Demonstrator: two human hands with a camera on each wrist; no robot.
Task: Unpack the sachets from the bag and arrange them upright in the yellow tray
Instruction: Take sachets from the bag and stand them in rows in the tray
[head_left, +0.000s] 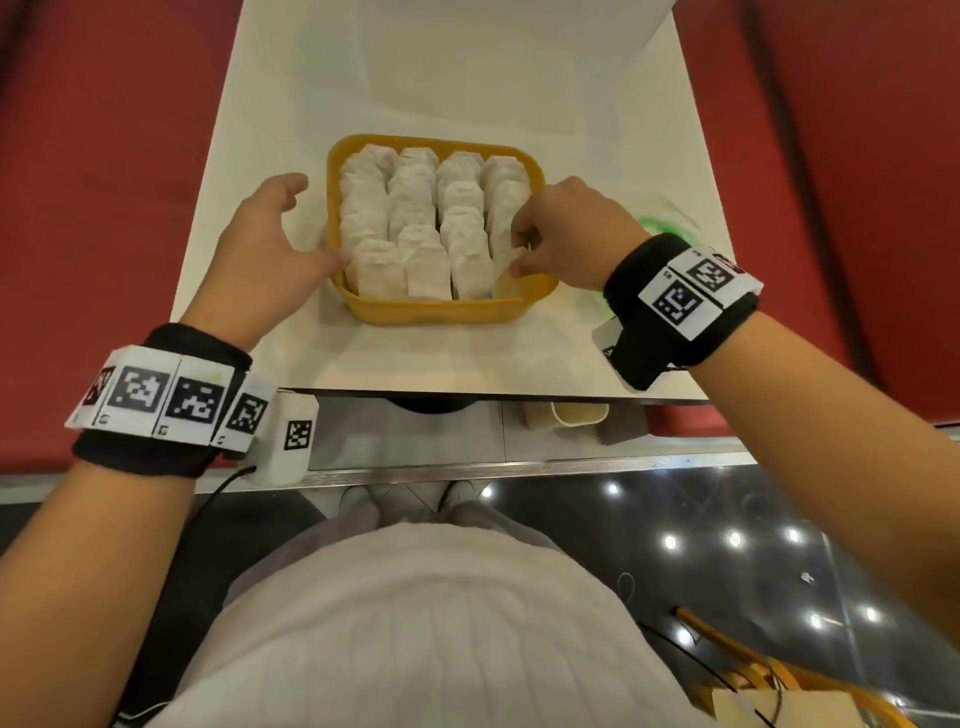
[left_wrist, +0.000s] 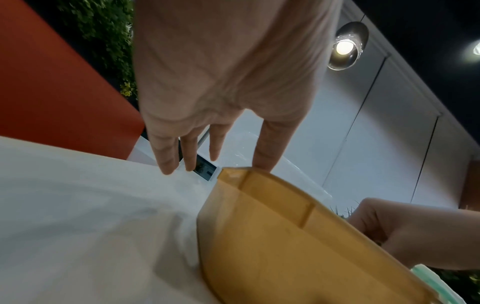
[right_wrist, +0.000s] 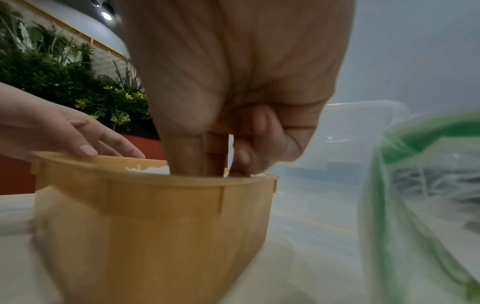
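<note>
**Op:** On the white table (head_left: 447, 104), mid-frame, I've got the yellow tray (head_left: 431, 312) nearly full: four rows of white sachets (head_left: 415, 228) standing upright, packed front to back. Only gap I see is the near right corner.

**Obs:** Right hand?

**Op:** Right hand (head_left: 566, 234) is over that corner, thumb and fingers pinched together on a sachet at the near end of the right row. My read: it's seating the last one upright, pushing it down beside its neighbours so it doesn't flop into the gap.

**Obs:** And left?

**Op:** Left hand (head_left: 265, 244) is spread flat, nothing held. Thumb reaches the tray's near left corner, fingers lie along the left wall outside. Prob. bracing the tray so it doesn't slide while the right pushes in.

**Obs:** Wrist cams add anything?

**Op:** Yes. Right wrist cam shows the thumb and a finger going down past the rim, other fingers curled back into the palm; head cam can't show that depth. It also shows the bag (right_wrist: 420, 174), clear plastic w/ green strip, just right of the tray. On head cam the bag is only a green smear behind the right wrist. Can't tell if sachets remain in it, too blurry.

**Obs:** Left wrist cam?

**Op:** Shows the left fingers (left_wrist: 166, 156) straight and apart, one fingertip touching the rim at the far left corner. No sachets visible from there, tray wall blocks them. Head cam alone gives the row count.
</note>
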